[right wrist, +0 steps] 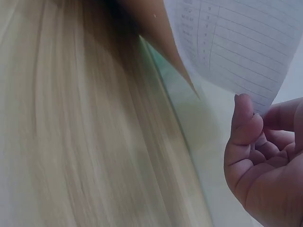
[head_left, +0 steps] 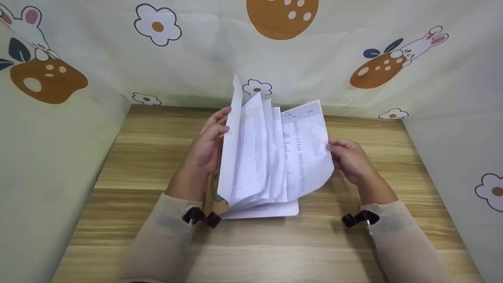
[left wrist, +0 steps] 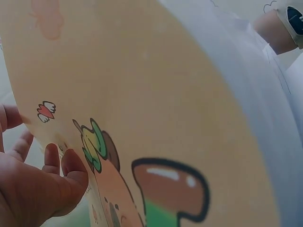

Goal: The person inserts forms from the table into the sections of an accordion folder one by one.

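A notebook or booklet with a tan cartoon cover [left wrist: 142,85] stands half open over the table, its loose-looking pages [head_left: 251,157] fanned out. My left hand [head_left: 202,153] holds the raised cover by its left edge, fingers behind and around that edge. Between thumb and fingers, my right hand [head_left: 351,159] pinches the outer edge of a printed sheet [head_left: 310,153] covered in ruled lines and a column of small text. In the right wrist view the thumb [right wrist: 244,118] presses on that sheet's corner. The bottom cover [head_left: 283,210] lies beneath the pages.
A wood-grain table [head_left: 314,251] spreads under both arms. Behind it hangs a pale cloth [head_left: 204,63] printed with flowers, rabbits and orange fruit, and it also walls the left and right sides. Each wrist carries a small black camera mount [head_left: 194,216].
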{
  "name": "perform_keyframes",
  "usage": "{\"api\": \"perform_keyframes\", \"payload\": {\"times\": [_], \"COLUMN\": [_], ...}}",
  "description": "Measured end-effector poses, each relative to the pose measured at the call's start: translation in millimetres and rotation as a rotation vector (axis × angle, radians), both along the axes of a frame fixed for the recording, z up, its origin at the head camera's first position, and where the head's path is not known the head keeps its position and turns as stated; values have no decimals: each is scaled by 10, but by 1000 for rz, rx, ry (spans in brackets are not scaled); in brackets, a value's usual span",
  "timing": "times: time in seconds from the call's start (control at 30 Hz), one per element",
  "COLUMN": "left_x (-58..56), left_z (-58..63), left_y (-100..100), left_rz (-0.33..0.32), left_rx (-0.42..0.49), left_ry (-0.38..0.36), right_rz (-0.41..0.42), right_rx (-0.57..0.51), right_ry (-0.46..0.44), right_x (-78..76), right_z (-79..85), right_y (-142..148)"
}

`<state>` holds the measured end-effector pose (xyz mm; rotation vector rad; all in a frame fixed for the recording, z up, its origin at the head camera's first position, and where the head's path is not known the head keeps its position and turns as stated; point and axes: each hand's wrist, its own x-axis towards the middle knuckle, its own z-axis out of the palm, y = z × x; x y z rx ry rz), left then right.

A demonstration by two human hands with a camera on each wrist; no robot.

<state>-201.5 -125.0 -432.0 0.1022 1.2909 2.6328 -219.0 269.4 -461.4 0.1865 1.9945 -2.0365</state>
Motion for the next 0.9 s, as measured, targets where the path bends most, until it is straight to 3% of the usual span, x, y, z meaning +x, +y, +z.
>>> {"api": "perform_keyframes", "payload": {"times": [0.5, 0.9], "left_x": [8, 12], "left_z": [3, -6], "left_y": [34, 47], "left_rz": [-36, -33], "left_rx": [17, 21], "left_ry": [-5, -9], "right_rz": [102, 107], "right_rx": [25, 61], "right_ry": [5, -17], "right_x": [-9, 7], "right_z": [-114, -108], "right_y": [-227, -455]}}
